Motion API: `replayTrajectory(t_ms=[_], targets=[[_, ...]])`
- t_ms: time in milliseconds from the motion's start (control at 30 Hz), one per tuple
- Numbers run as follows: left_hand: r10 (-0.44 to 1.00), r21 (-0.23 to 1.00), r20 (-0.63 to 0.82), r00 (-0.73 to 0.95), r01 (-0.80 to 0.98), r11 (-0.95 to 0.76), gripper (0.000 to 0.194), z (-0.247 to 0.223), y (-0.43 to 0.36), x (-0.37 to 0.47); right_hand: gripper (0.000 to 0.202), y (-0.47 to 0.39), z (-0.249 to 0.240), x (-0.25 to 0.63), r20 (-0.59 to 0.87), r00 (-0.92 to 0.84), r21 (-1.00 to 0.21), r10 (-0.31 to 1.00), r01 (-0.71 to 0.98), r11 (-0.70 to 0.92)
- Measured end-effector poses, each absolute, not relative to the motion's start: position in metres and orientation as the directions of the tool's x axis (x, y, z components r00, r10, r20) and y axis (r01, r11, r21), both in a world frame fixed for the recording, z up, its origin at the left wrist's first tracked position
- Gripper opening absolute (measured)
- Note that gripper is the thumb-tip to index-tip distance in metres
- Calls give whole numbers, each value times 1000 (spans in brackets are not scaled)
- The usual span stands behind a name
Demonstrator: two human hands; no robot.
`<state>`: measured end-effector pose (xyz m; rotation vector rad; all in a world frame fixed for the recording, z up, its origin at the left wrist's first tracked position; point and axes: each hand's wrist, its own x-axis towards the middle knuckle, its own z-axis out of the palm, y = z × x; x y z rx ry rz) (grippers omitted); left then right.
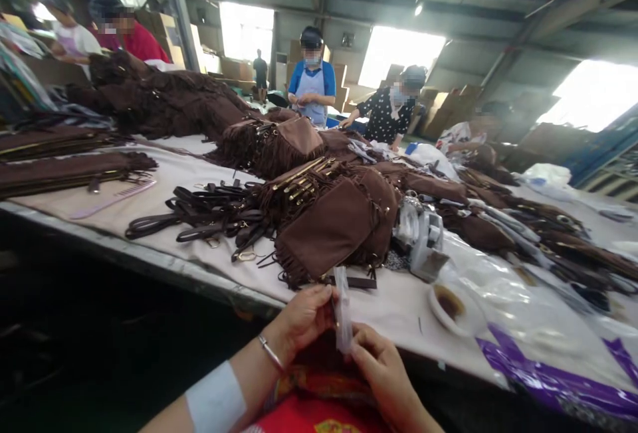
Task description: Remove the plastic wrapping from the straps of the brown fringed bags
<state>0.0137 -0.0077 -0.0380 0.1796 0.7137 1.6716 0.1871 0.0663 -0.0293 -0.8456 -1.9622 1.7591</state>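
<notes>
Just off the table's front edge, my left hand [308,317] is closed with thumb and fingers at a narrow clear plastic sleeve [343,310]. My right hand [379,361] pinches the lower end of the same sleeve. Something thin and dark shows beside the plastic near my left fingertips, too small to name. Straight ahead lies a brown fringed bag [326,224], at the front of a heap of similar bags. Dark straps [199,214] with metal clips are bunched to its left.
A white bowl [448,307] with brown residue stands at right, beside clear plastic bags [491,280] and purple packaging [548,373]. A lilac comb [117,198] lies left near flat brown pieces [70,173]. Several people work beyond the table [164,254].
</notes>
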Motion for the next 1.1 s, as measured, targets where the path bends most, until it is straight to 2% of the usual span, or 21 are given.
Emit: replayTrajectory(t_ms=[133,267,333,500,633,833,967,1100], targets=[[942,569,-245,-229,-821,-52,20,-41,-6,16,43,88,-10,170,-132,-698,-975,704,221,36],[943,624,-237,-232,-780,-35,24,-37,-7,18,37,105,4,134,-191,-743,-981,642,165,-100],[920,668,-265,-290,-743,-42,25,-35,-8,18,32,106,2,123,-217,-722,-974,657,121,-189],[828,757,-327,-455,-651,-58,29,-33,-10,20,40,107,-18,131,-294,-611,-945,735,68,-321],[853,767,-322,-409,-641,-18,29,-31,-7,21,39,114,-19,144,-184,-615,-981,767,66,-182],[913,759,-243,-329,-651,-33,29,-26,-4,21,30,111,-9,139,-55,-693,-960,719,234,153],[871,830,-287,-400,-557,19,28,-30,-5,23,27,105,-11,134,-43,-690,-953,723,245,177],[789,890,-321,-524,-451,63,27,-32,-6,25,30,106,-16,140,-76,-658,-974,749,210,85]])
